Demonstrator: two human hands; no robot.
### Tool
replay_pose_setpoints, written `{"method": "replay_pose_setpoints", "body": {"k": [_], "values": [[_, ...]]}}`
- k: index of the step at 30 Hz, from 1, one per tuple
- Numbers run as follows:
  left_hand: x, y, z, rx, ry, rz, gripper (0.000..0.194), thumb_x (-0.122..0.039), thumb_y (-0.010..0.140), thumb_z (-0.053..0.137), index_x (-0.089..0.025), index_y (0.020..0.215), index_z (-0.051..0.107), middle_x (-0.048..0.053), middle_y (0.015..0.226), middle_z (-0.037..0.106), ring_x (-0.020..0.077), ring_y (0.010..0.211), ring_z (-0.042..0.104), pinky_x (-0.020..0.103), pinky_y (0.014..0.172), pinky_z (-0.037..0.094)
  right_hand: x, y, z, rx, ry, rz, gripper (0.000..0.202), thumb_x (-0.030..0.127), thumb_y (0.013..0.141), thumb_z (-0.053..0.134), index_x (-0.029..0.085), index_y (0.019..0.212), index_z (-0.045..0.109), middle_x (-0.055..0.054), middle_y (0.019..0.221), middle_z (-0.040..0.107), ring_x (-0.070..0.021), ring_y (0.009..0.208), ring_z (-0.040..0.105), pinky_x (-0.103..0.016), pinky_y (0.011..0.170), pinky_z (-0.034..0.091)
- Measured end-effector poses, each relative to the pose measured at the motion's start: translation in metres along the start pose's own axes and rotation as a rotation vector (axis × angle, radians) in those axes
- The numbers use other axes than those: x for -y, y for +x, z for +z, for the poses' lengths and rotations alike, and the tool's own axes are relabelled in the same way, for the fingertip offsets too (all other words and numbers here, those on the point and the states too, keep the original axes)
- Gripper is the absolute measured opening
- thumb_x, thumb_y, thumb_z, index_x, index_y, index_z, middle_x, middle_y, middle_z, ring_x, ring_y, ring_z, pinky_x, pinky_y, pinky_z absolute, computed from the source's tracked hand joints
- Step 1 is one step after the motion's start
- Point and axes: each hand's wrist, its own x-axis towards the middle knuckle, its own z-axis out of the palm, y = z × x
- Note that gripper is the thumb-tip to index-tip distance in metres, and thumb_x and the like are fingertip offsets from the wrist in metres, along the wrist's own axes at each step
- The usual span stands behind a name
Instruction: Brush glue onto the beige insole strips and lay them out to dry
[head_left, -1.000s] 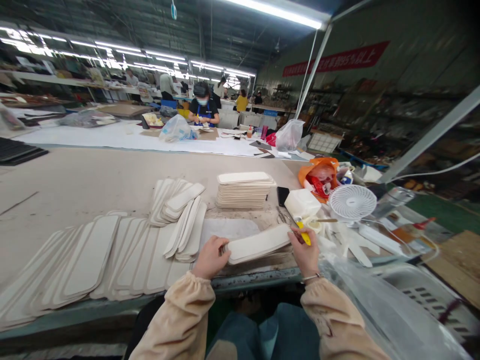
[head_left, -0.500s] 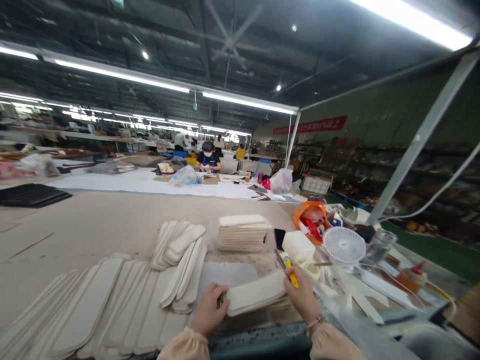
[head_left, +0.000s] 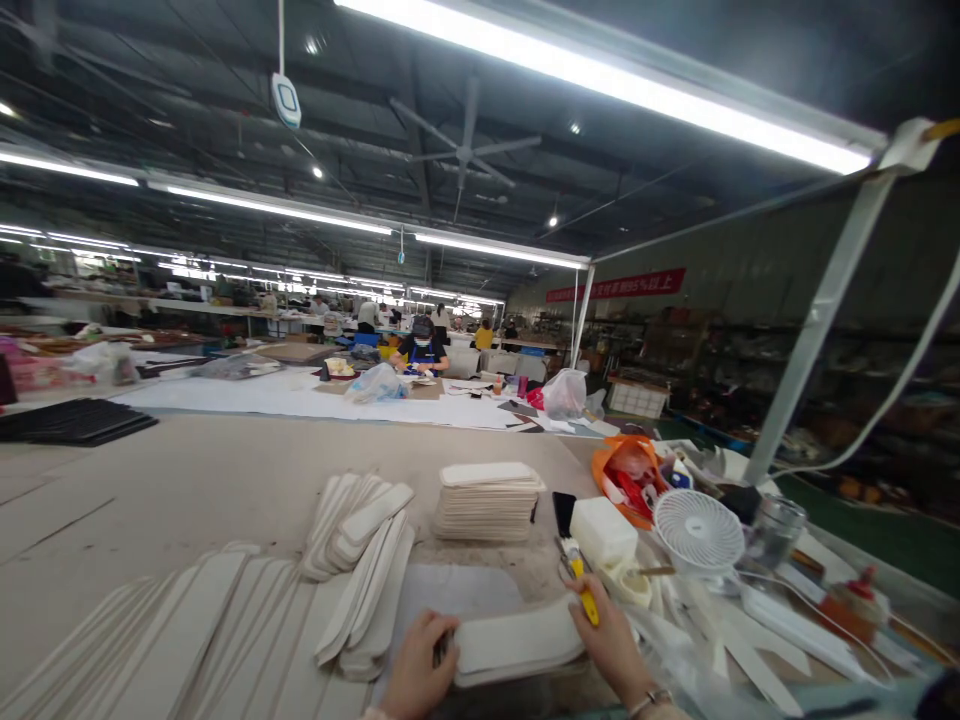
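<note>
A short stack of off-white strips with rounded corners (head_left: 517, 645) lies level between my hands near the table's front. At its left end my left hand (head_left: 421, 660) is closed, thumb and fingers pinching the edge. A small dark thing shows between those fingers, too unclear to name. My right hand (head_left: 611, 640) closes on the stack's right end. Against its fingers is a yellow-handled cutter-like tool (head_left: 583, 585); I cannot tell whether the hand grips it. Fanned off-white strips (head_left: 172, 630) and a neat pile of the same strips (head_left: 491, 505) are nearby.
Right of my hands are a white block (head_left: 604, 530), a small white fan (head_left: 697, 530), an orange bag (head_left: 626, 475), a glass jar (head_left: 776, 525) and a red-capped bottle (head_left: 855, 605). Black sheets (head_left: 75, 420) lie far left. A person (head_left: 420, 345) works across the table.
The view has tilted upward, so the table appears lower. The strips between my hands look more level and slightly lower; both hands keep hold of the ends.
</note>
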Motion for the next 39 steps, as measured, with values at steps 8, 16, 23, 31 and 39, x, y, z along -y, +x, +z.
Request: {"method": "replay_pose_setpoints", "body": {"k": [8, 16, 23, 31, 39], "values": [[0.0, 0.002, 0.003, -0.029, 0.014, -0.012, 0.029, -0.024, 0.076, 0.048, -0.019, 0.096, 0.068, 0.009, 0.097, 0.065, 0.0231, 0.097, 0.061, 0.037, 0.093, 0.049, 0.012, -0.004, 0.01, -0.02, 0.05, -0.04, 0.024, 0.03, 0.065, 0.052, 0.025, 0.088, 0.048, -0.012, 0.12, 0.066, -0.0306, 0.113, 0.062, -0.047, 0.095, 0.048], [-0.045, 0.023, -0.002, 0.111, 0.091, -0.037, 0.059, -0.024, 0.069, 0.053, -0.017, 0.128, 0.059, 0.013, 0.138, 0.053, 0.0272, 0.131, 0.044, 0.039, 0.116, 0.029, 0.02, -0.002, 0.004, -0.098, 0.091, -0.076, 0.023, 0.036, 0.072, 0.057, 0.025, 0.087, 0.045, -0.013, 0.112, 0.068, -0.0294, 0.112, 0.062, -0.042, 0.088, 0.051], [-0.099, 0.052, 0.023, 0.244, 0.168, 0.066, 0.042, -0.027, 0.068, 0.056, -0.017, 0.107, 0.068, 0.013, 0.109, 0.067, 0.0295, 0.107, 0.059, 0.039, 0.095, 0.045, 0.035, -0.006, 0.009, -0.179, 0.212, -0.075, 0.021, 0.035, 0.073, 0.057, 0.026, 0.086, 0.044, -0.01, 0.107, 0.069, -0.0287, 0.11, 0.063, -0.04, 0.087, 0.05], [-0.104, 0.057, 0.046, 0.162, 0.186, -0.006, 0.041, -0.019, 0.073, 0.056, -0.017, 0.112, 0.066, 0.014, 0.113, 0.064, 0.0292, 0.108, 0.06, 0.037, 0.095, 0.044, 0.029, 0.003, 0.005, -0.424, 0.221, 0.085, 0.023, 0.032, 0.057, 0.059, 0.025, 0.076, 0.049, 0.001, 0.061, 0.057, -0.023, 0.052, 0.052, -0.039, 0.056, 0.044], [-0.111, 0.036, 0.033, 0.231, 0.16, -0.016, 0.026, -0.026, 0.084, 0.058, -0.02, 0.106, 0.07, 0.005, 0.099, 0.071, 0.0214, 0.091, 0.062, 0.032, 0.087, 0.045, 0.014, -0.003, 0.003, -0.285, 0.265, 0.226, 0.034, 0.032, 0.058, 0.063, 0.023, 0.087, 0.048, 0.004, 0.075, 0.051, -0.0139, 0.062, 0.044, -0.03, 0.065, 0.04]]}}
